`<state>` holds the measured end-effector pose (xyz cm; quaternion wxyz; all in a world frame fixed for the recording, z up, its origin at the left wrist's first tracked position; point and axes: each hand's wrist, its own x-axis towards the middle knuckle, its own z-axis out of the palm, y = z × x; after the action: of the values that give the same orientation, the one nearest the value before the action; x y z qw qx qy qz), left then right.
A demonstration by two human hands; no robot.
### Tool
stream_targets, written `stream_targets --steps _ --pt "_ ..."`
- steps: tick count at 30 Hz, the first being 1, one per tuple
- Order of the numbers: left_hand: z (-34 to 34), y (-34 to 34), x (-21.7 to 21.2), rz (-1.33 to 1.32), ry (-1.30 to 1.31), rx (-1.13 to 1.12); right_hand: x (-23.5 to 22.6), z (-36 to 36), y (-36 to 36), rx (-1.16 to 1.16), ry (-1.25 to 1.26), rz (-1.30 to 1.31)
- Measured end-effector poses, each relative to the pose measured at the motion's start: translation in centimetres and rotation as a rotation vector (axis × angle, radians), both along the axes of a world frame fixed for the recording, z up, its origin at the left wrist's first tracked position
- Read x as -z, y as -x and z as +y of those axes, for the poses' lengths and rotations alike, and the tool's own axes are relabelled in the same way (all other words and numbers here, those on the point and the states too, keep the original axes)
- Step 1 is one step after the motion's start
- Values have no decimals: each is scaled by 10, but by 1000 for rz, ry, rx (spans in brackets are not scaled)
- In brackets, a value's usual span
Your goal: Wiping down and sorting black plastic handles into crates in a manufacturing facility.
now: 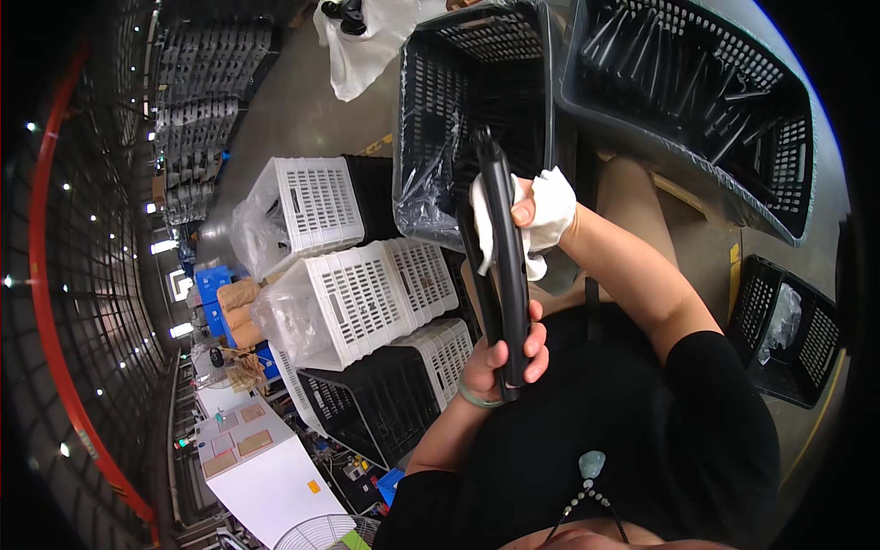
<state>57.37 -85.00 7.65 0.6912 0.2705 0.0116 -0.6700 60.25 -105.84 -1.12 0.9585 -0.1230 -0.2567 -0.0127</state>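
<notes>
While left hand (482, 370) grips black part (516, 298) | glossy (two tubes (500, 197)) | right hand (524, 214) clasps white cloth (553, 202) round it

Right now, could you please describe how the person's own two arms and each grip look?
The left forearm and right forearm are bare below short black sleeves; a pale green bangle rings the left wrist. The left grip and right grip are human hands, ungloved where visible.

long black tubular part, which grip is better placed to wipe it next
Probably the right grip: it holds the crumpled white cloth against the long black tubular part, while the left grip holds its near end.
</notes>
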Motion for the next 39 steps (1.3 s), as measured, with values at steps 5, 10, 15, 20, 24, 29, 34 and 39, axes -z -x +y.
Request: stream_targets --steps 5,10,15,20,24,29,34,39 --pt "3 -14 -9 -711 -429 -110 -1 18 -1 161 -175 -30" --pt "10 -23 -9 -817 -535 -156 7 17 23 100 -28 140" --pt "5 -18 -9 -805 -619 -124 -4 24 38 17 100 400" --pt "5 -18 -14 -854 -621 -22 1 14 45 -95 80 306" --pt "0 -12 -25 -814 -642 52 8 16 47 -84 121 253" --pt "-4 -9 -30 -821 -615 110 -2 18 51 -116 24 243" --pt "-7 -9 -30 -816 -598 161 8 15 53 -137 9 261" --pt "-18 -5 -30 -781 -569 135 17 12 54 -80 4 291"
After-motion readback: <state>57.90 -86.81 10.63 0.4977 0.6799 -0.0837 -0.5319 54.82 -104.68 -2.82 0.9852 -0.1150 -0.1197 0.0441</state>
